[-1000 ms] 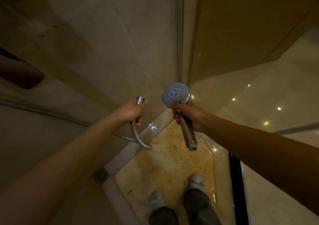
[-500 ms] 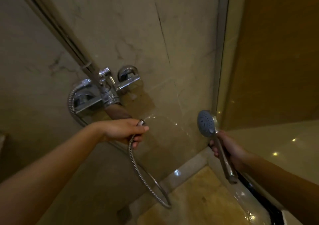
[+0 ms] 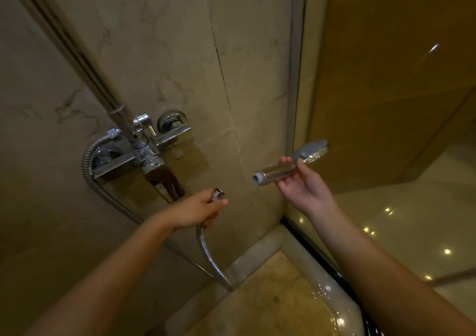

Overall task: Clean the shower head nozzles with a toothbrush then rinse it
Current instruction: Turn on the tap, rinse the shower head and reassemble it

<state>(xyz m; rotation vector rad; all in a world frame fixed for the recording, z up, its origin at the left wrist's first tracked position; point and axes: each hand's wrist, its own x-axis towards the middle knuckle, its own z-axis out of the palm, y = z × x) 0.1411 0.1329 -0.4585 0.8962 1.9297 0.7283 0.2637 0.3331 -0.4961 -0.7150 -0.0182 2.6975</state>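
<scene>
A chrome shower head (image 3: pixel 313 150) with a round nozzle face lies nearly level in my right hand (image 3: pixel 301 186), palm up, fingers around its handle. The handle's open threaded end (image 3: pixel 257 178) points left. It is detached from the hose. My left hand (image 3: pixel 198 210) grips the ribbed metal hose (image 3: pixel 206 248) just below its end connector (image 3: pixel 217 194), which points up and right toward the handle's end, with a gap between them. No toothbrush is in view.
A chrome wall mixer tap (image 3: pixel 144 153) with a spout sits above my left hand; the hose loops from its left side. A riser pipe (image 3: pixel 77 50) climbs up left. A glass shower wall (image 3: pixel 386 104) stands right. A wet stone curb (image 3: pixel 316 279) edges the floor.
My right hand has turned the shower head from upright to nearly level, its open end now pointing left toward the hose. My view rose from the floor to the tap.
</scene>
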